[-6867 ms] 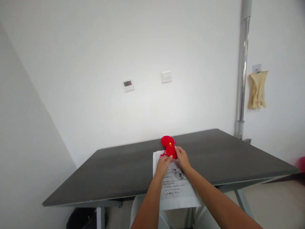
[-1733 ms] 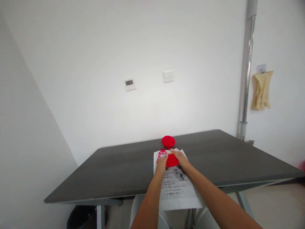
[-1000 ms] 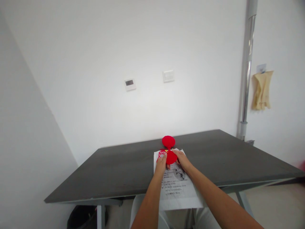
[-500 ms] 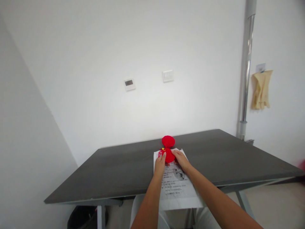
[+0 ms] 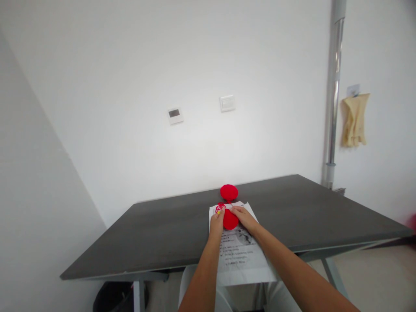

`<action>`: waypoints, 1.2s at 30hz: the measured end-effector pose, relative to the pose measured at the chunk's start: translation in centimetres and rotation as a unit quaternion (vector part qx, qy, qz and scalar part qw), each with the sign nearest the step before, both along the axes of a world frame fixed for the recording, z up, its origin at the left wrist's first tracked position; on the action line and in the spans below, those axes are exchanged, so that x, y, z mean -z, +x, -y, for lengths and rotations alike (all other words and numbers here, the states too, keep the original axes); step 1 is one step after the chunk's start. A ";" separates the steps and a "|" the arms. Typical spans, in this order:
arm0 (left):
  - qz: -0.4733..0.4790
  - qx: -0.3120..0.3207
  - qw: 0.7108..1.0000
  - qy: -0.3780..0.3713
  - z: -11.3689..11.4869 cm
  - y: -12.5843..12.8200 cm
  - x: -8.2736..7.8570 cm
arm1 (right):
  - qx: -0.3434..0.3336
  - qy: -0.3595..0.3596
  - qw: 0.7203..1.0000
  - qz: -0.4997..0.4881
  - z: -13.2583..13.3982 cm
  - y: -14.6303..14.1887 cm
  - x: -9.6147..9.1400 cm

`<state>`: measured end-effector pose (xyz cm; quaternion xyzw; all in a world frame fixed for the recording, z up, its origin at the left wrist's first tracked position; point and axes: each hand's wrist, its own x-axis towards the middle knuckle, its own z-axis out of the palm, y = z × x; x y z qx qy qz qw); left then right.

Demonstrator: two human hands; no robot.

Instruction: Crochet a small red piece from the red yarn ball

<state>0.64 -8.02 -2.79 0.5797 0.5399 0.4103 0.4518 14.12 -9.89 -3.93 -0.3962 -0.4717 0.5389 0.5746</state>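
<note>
A flat, round red piece, which looks like yarn work, lies between my two hands above a printed sheet. My left hand pinches its left edge, thumb on top, next to a small yellow bit and a tangle of loose red yarn. On the other side my right hand is closed at the upper right edge, and a thin strand runs up from there. Just beyond sits a rounded red bundle, probably a yarn ball. My fingertips underneath are hidden.
The printed white sheet hangs over the front edge of the dark grey table. Behind stands a white wall with a switch and a thermostat. Yellow gloves hang at right near a metal pipe. A black bin stands below left.
The round red piece has come down toward me, away from the red bundle, so a strand shows between them. The yellow bit is now mostly covered by my left hand.
</note>
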 end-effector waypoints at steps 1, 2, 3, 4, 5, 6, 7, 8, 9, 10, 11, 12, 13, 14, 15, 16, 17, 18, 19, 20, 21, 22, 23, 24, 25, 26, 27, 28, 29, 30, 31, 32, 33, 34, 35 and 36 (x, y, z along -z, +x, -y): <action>0.000 0.002 1.000 0.001 0.1 0.0 0.0 | -0.002 0.000 1.000 -0.002 0.0 0.0 0.0; 0.000 0.004 1.000 0.002 0.1 0.0 0.0 | -0.005 0.001 1.000 -0.003 0.0 0.0 0.0; -0.001 0.005 1.000 0.002 0.1 -0.1 0.0 | -0.009 0.002 1.000 -0.003 0.0 0.0 0.0; -0.003 0.008 1.000 0.001 0.1 -0.1 0.0 | -0.012 0.004 1.000 -0.004 0.1 0.1 0.0; -0.005 0.011 1.000 0.000 0.1 -0.1 0.0 | -0.015 0.006 1.000 -0.004 0.1 0.1 0.0; -0.006 0.014 1.000 -0.001 0.1 0.0 0.0 | -0.017 0.008 1.000 -0.005 0.1 0.1 0.0; -0.007 0.019 1.000 -0.002 0.2 0.0 0.0 | -0.019 0.010 1.000 -0.009 0.2 0.1 -0.1; -0.008 0.023 1.000 -0.003 0.2 0.0 -0.1 | -0.021 0.010 1.000 -0.016 0.3 0.1 -0.1; -0.009 0.026 1.000 -0.002 0.3 0.1 -0.2 | -0.021 0.009 0.999 -0.025 0.3 0.1 -0.2; -0.010 0.029 1.000 -0.001 0.4 0.1 -0.3 | -0.020 0.007 0.999 -0.035 0.4 0.1 -0.4; -0.012 0.030 0.999 0.001 0.5 0.2 -0.4 | -0.018 0.003 0.999 -0.045 0.6 0.1 -0.5; -0.015 0.032 0.999 0.003 0.7 0.2 -0.6 | -0.014 0.000 0.998 -0.053 0.7 0.1 -0.7; -0.018 0.034 0.999 0.005 0.8 0.2 -0.7 | -0.011 -0.004 0.998 -0.057 0.8 0.0 -0.9; -0.021 0.037 0.999 0.006 1.0 0.3 -0.8 | -0.009 -0.006 0.998 -0.059 0.9 0.0 -1.1; -0.024 0.039 0.999 0.006 1.1 0.3 -0.9 | -0.009 -0.007 0.998 -0.060 1.0 0.0 -1.2; -0.026 0.040 0.999 0.007 1.1 0.3 -1.0 | -0.011 -0.008 0.998 -0.061 1.1 0.0 -1.4; -0.028 0.040 0.999 0.006 1.2 0.3 -1.0 | -0.013 -0.010 0.998 -0.064 1.1 0.0 -1.5; -0.033 0.038 0.999 0.004 1.2 0.3 -1.0 | -0.016 -0.012 0.997 -0.069 1.1 0.0 -1.6; -0.038 0.035 0.999 0.001 1.1 0.3 -1.0 | -0.019 -0.016 0.997 -0.075 1.1 0.0 -1.6; -0.043 0.033 0.999 -0.001 1.0 0.3 -1.0 | -0.020 -0.020 0.996 -0.079 1.1 0.0 -1.6; -0.048 0.032 0.998 -0.004 0.9 0.3 -0.9 | -0.021 -0.024 0.996 -0.082 1.1 0.0 -1.6; -0.051 0.031 0.998 -0.006 0.9 0.3 -0.9 | -0.021 -0.028 0.996 -0.083 1.1 0.0 -1.7; -0.052 0.031 0.998 -0.006 0.8 0.2 -0.8 | -0.020 -0.031 0.996 -0.083 1.1 0.0 -1.7; -0.051 0.032 0.998 -0.006 0.7 0.2 -0.8 | -0.020 -0.034 0.996 -0.080 1.1 0.0 -1.7; -0.049 0.032 0.998 -0.006 0.7 0.2 -0.7 | -0.019 -0.036 0.996 -0.078 1.2 0.0 -1.8; -0.049 0.032 0.998 -0.006 0.7 0.2 -0.7 | -0.019 -0.037 0.996 -0.075 1.2 0.0 -1.9; -0.048 0.032 0.998 -0.007 0.8 0.2 -0.8 | -0.019 -0.039 0.996 -0.072 1.3 0.0 -1.9; -0.048 0.033 0.998 -0.009 0.9 0.3 -0.8 | -0.019 -0.040 0.997 -0.067 1.4 0.0 -2.0; -0.049 0.036 0.998 -0.012 1.0 0.3 -0.9 | -0.017 -0.041 0.997 -0.060 1.4 0.0 -2.0; -0.052 0.038 0.998 -0.015 1.2 0.3 -1.1 | -0.014 -0.041 0.998 -0.053 1.4 0.0 -2.0; -0.056 0.039 0.997 -0.017 1.3 0.4 -1.2 | -0.011 -0.040 0.998 -0.047 1.4 0.0 -1.9; -0.063 0.040 0.997 -0.016 1.4 0.4 -1.4 | -0.010 -0.038 0.998 -0.042 1.3 0.0 -1.8; -0.070 0.040 0.997 -0.014 1.5 0.4 -1.6 | -0.009 -0.034 0.999 -0.038 1.3 0.0 -1.7; -0.077 0.038 0.996 -0.010 1.6 0.5 -1.7 | -0.007 -0.029 0.999 -0.036 1.2 0.0 -1.6; -0.082 0.036 0.996 -0.007 1.7 0.5 -1.9 | -0.004 -0.025 0.999 -0.034 1.1 0.1 -1.4; -0.084 0.033 0.996 -0.006 1.7 0.5 -2.0 | -0.001 -0.022 0.999 -0.029 1.0 0.1 -1.3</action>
